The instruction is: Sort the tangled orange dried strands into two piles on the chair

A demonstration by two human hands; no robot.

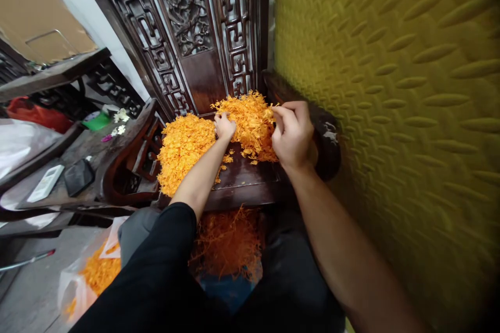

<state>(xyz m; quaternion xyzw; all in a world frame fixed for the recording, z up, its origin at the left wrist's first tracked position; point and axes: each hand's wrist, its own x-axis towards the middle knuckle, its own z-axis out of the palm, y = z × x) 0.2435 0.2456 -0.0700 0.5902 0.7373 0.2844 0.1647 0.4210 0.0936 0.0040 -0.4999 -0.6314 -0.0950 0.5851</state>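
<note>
Two heaps of small orange flowers lie on a dark wooden seat (250, 174). The left heap (183, 148) is dense and flat; the right heap (250, 119) is looser, with stems showing. My left hand (225, 126) reaches between the heaps, at the left edge of the right one, fingers bent down; what its fingertips hold, if anything, is hidden. My right hand (291, 127) is closed in a pinch at the right heap's right edge, with a small orange flower (273, 108) at its fingertips.
A carved wooden chair back (203, 75) rises behind the heaps. A yellow textured surface (390, 88) stands at the right. Below the seat is a pile of orange stems (230, 242). A plastic bag (76, 281) with orange flowers sits at the lower left, beneath a side table (88, 148).
</note>
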